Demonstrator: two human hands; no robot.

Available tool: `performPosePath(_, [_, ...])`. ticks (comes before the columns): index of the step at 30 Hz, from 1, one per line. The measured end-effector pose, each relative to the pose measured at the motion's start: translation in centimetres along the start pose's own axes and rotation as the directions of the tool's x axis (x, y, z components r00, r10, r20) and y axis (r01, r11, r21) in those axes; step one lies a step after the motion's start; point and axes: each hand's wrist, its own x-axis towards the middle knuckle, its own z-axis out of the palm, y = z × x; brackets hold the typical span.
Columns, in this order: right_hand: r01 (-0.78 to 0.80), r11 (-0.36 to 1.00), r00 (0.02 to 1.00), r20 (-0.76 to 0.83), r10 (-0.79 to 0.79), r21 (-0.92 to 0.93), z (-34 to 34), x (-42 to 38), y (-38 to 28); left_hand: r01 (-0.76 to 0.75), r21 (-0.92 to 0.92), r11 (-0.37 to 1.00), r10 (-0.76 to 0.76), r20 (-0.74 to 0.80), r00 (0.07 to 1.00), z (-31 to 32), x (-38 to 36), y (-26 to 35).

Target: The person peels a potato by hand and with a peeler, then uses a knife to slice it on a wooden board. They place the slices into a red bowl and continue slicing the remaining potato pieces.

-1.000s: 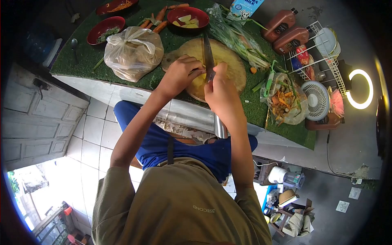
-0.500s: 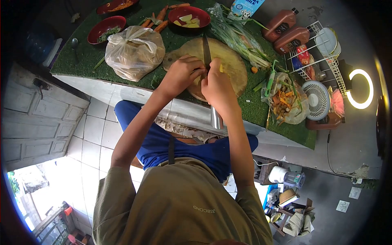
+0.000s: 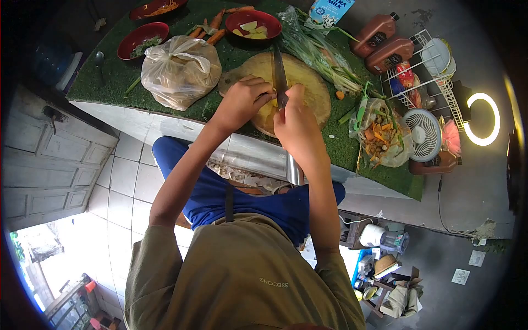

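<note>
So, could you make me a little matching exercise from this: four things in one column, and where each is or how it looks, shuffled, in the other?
1. Knife
2. Ring light
3. Carton
4. Spoon

A. Blue and white, at the picture's top edge
B. Gripped by the right hand, blade over the round board
C. On the green surface, at the picture's left
D. Glowing, at the picture's right

Right pairs: 1-B, 2-D, 3-A, 4-C

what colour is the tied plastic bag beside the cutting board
Clear, slightly whitish plastic bag, with brownish contents showing through; best seen in the head view.
</note>
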Motion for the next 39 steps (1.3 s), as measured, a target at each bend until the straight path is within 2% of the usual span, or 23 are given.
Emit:
performPosePath(1, [-0.039,0.999,0.999,0.034,0.039,0.010,-0.2,0.0,-0.3,0.003,-0.004,1.000,-0.003,0.002,1.000,0.0,0.0,0.0])
performPosePath(4, [-0.003,1.000,1.000,0.001,0.003,-0.011,0.1,0.0,-0.2,0.003,0.014,1.000,-0.003,0.010,1.000,-0.1,0.0,0.1])
performPosePath(12, [-0.045,0.999,0.998,0.055,0.044,0.030,1.7,2.1,0.7,-0.033,0.012,0.999,0.033,-0.014,0.999,0.2,-0.2,-0.4])
performPosePath(19, [-0.056,0.998,0.998,-0.008,0.056,0.037,0.2,1.2,0.6,-0.038,0.027,0.999,0.039,-0.018,0.999,0.2,-0.2,-0.5])
performPosePath(28, [0.016,0.988,0.998,-0.062,-0.006,0.156,-0.8,-0.4,0.6,0.043,0.012,0.999,-0.043,-0.044,0.998,0.1,-0.3,-0.1])
performPosePath(29, [-0.006,0.964,0.998,-0.053,0.021,0.265,-1.0,-0.6,0.6,0.132,-0.111,0.985,-0.141,-0.070,0.988,0.1,-0.4,0.2])
performPosePath(31, [-0.037,0.881,0.998,-0.031,0.059,0.472,-1.9,-1.0,0.6,0.282,-0.347,0.894,-0.331,-0.091,0.939,-0.1,-0.3,1.1])
performPosePath(32, [-0.084,0.801,0.996,0.033,0.080,0.593,-2.5,-1.3,0.5,0.333,-0.591,0.734,-0.433,-0.030,0.901,0.0,0.2,1.4])
performPosePath(34, [-0.061,0.625,0.997,0.070,0.010,0.779,-2.9,-1.2,1.2,0.356,-0.904,0.238,-0.554,0.175,0.814,0.3,1.6,2.4])
performPosePath(35, [-0.057,0.519,0.996,0.083,-0.027,0.853,-2.8,-1.1,1.7,0.377,-0.919,0.110,-0.495,0.278,0.823,0.2,1.9,3.0])
performPosePath(37, [-0.064,0.439,0.992,0.103,-0.066,0.896,-2.4,-0.6,2.8,0.434,-0.890,-0.143,-0.339,0.456,0.823,-0.8,2.9,5.3])
performPosePath(38, [-0.077,0.416,0.990,0.118,-0.073,0.906,-2.5,-0.4,3.2,0.439,-0.880,-0.183,-0.250,0.473,0.845,-0.2,2.8,3.8])
performPosePath(39, [-0.092,0.392,0.988,0.133,-0.079,0.916,-2.6,-0.1,3.6,0.426,-0.890,-0.162,-0.361,0.455,0.814,0.1,3.1,4.0])
